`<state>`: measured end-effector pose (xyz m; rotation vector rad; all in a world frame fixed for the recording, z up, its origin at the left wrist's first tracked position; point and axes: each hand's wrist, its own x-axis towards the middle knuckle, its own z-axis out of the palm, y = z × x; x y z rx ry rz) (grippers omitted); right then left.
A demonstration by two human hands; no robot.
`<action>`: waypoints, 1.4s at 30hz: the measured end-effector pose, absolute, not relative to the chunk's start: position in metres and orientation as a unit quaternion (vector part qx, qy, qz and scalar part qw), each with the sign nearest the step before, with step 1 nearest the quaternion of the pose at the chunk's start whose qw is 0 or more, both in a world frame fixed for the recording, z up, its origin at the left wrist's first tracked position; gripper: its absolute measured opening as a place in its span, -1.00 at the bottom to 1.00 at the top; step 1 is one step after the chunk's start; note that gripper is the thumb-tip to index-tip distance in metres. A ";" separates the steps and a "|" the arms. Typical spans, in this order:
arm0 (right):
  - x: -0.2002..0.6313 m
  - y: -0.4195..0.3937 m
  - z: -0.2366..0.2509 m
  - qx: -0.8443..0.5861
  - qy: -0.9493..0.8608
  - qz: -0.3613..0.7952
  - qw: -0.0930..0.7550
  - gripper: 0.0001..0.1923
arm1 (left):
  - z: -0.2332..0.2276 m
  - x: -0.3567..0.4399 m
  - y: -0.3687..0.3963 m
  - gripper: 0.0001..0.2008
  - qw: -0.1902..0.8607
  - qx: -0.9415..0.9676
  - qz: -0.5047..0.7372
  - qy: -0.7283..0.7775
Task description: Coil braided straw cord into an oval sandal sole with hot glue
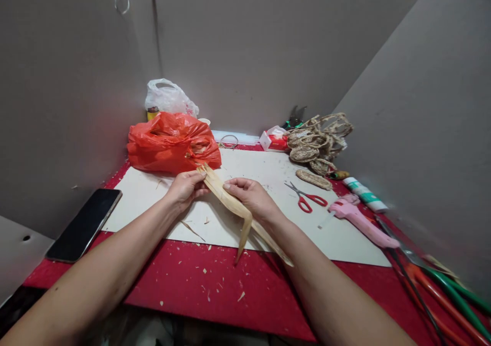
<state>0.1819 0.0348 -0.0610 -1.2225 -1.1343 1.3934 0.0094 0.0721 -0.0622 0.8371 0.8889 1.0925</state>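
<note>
Between both hands stretches a long, pale straw-coloured dried husk strip point(226, 199), its lower part folded and split into two tails that hang towards the table's front edge. My left hand point(187, 190) pinches it close to its frayed upper end, beside the red plastic bag point(172, 141). Thumb and fingers of my right hand point(247, 195) close on its right edge, a little lower down. Beneath lies a white sheet point(264, 169) with husk scraps on it. Red-handled scissors point(306, 198) rest open on the sheet, right of my right hand.
At right lie a pink glue gun point(364, 223), coiled braided cords point(316, 141), a flat woven oval point(313, 179), a white-green roll point(365, 194) and large handled tools point(441, 284). A phone point(84, 224) lies left. Behind are a white bag point(169, 96) and a tissue pack point(274, 139). Grey walls enclose the red table point(199, 284).
</note>
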 end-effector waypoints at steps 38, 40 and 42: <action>0.176 0.019 -0.039 -0.443 -0.482 0.549 0.520 -0.66 | -0.040 0.016 0.043 -0.81 0.661 0.502 0.442 0.340; 0.176 0.018 -0.038 -0.439 -0.481 0.552 0.521 -0.65 | -0.040 0.015 0.044 -0.79 0.654 0.502 0.442 0.352; 0.176 0.018 -0.037 -0.435 -0.484 0.559 0.514 -0.65 | -0.040 0.015 0.044 -0.78 0.648 0.502 0.445 0.360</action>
